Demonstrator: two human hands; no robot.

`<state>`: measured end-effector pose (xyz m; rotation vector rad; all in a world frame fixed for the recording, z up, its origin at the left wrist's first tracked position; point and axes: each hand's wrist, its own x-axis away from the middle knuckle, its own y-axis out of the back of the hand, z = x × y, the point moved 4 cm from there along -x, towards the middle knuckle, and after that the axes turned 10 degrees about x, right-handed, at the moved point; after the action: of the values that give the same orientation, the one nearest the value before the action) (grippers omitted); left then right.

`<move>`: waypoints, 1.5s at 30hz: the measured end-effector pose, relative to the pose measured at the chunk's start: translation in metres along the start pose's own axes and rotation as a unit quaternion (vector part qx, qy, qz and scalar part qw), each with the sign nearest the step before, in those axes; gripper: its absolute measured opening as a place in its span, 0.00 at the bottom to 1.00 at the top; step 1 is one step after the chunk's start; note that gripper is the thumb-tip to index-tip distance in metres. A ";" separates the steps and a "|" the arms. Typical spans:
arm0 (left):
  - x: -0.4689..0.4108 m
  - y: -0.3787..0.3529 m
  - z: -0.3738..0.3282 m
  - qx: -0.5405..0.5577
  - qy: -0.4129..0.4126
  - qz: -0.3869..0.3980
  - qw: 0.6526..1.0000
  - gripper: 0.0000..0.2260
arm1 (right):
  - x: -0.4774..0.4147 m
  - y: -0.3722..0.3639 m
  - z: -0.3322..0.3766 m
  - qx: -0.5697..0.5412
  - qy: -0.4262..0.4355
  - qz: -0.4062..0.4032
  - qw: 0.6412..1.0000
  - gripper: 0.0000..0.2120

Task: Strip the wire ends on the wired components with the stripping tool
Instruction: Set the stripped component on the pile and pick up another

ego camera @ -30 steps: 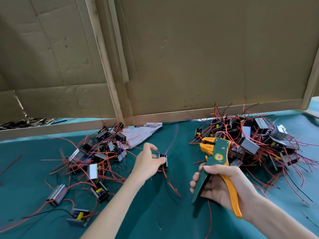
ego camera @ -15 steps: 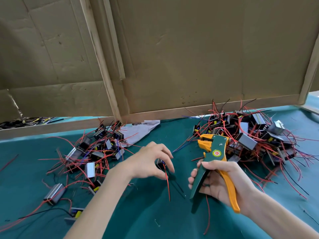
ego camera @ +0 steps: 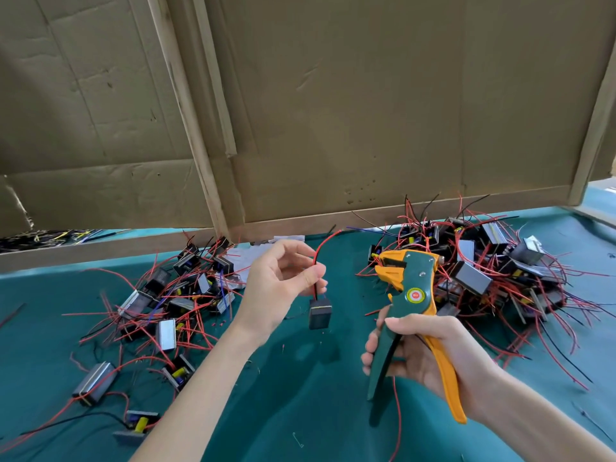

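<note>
My table (ego camera: 300,411) wears green cloth, with cardboard (ego camera: 366,111) walling the back and a heap (ego camera: 180,295) of components on each side. My left fingers (ego camera: 310,273) pinch a red wire (ego camera: 317,258), and its component (ego camera: 320,316) hangs just below them. My right fingers (ego camera: 370,348) are clamped round the stripper (ego camera: 413,295), which stands upright just to the right of it.

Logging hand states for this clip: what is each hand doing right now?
Left hand: pinches the wires of a small black component, which hangs below it.
Right hand: grips the stripping tool by its handles.
</note>
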<state>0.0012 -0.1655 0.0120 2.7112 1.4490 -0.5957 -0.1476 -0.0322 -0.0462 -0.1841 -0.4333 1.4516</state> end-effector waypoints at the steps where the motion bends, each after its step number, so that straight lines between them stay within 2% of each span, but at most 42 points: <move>1: 0.000 -0.001 0.000 0.008 0.004 0.001 1.000 0.07 | 0.000 -0.001 -0.001 0.008 0.003 0.003 1.000 0.08; 4: 0.001 -0.004 0.001 0.006 0.014 0.010 1.000 0.06 | 0.001 -0.004 -0.002 0.024 0.006 0.009 1.000 0.12; 11: 0.005 -0.009 -0.005 -0.030 0.022 0.033 0.999 0.08 | 0.006 -0.012 -0.001 0.037 0.006 0.032 0.999 0.13; 15: 0.006 -0.015 -0.014 -0.039 0.007 0.052 0.998 0.09 | 0.009 -0.016 0.002 0.042 0.017 0.056 0.997 0.12; 19: 0.008 -0.019 -0.024 -0.047 0.007 0.061 0.997 0.04 | 0.013 -0.021 0.006 0.049 0.035 0.082 0.995 0.11; 22: 0.008 -0.020 -0.026 -0.076 0.005 0.065 0.995 0.06 | 0.016 -0.024 0.009 0.057 0.044 0.099 0.992 0.11; 36: 0.009 -0.024 -0.025 -0.087 0.053 0.100 0.990 0.03 | 0.019 -0.031 0.013 0.079 0.053 0.140 0.986 0.07; 40: 0.010 -0.023 -0.026 -0.078 0.068 0.117 0.988 0.04 | 0.021 -0.032 0.012 0.103 0.050 0.127 0.985 0.09; 45: 0.011 -0.024 -0.025 -0.076 0.076 0.142 0.984 0.02 | 0.026 -0.032 0.003 0.124 0.043 0.060 0.990 0.14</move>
<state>-0.0041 -0.1386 0.0356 2.8165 1.0495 -0.2579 -0.1179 -0.0108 -0.0274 -0.0739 -0.1701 1.5949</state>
